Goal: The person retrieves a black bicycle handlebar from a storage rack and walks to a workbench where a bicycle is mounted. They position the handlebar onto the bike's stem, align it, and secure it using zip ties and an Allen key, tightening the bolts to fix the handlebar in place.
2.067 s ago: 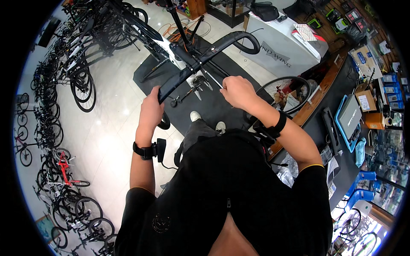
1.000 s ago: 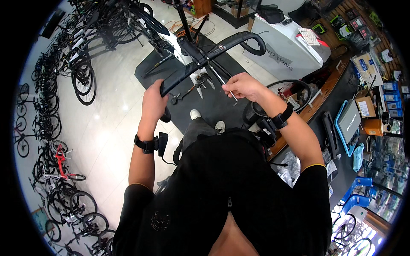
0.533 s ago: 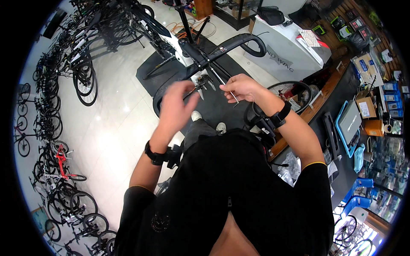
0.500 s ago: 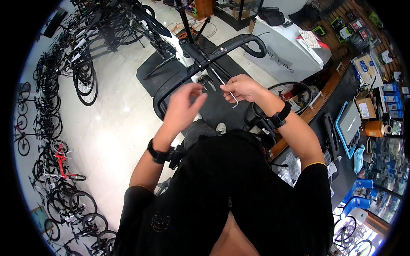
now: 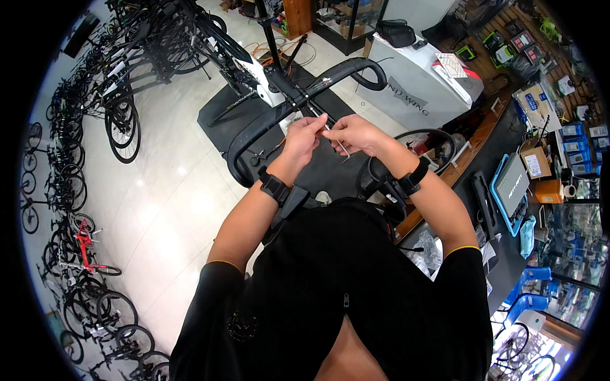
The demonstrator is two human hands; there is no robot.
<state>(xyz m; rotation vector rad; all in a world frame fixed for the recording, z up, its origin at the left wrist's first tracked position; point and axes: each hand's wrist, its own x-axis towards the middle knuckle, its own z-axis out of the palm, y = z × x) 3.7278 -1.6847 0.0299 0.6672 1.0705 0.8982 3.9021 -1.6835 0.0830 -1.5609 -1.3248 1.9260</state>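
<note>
Both of my hands come together just behind a black drop handlebar (image 5: 332, 80). My right hand (image 5: 357, 134) is closed on a thin silver L-shaped hex key (image 5: 342, 150), its short bent end sticking out below the fingers. My left hand (image 5: 301, 138) pinches at the key's other end, thumb and fingertips almost touching the right fingers. The handlebar belongs to a bicycle with a white frame (image 5: 265, 87), pointing toward me. My fingers hide part of the key's shaft, and I cannot see whether its tip touches the bicycle.
A dark mat (image 5: 213, 114) lies beneath the bicycle, next to a black stand post (image 5: 269, 38). A white counter (image 5: 406, 79) stands ahead to the right. Along my right runs a dark workbench (image 5: 467, 209) with boxes. Rows of bicycles (image 5: 121, 305) line the left side.
My left hand has moved right and forward, from open beside the key to pinching at it. The right hand still holds the key. The view has shifted slightly.
</note>
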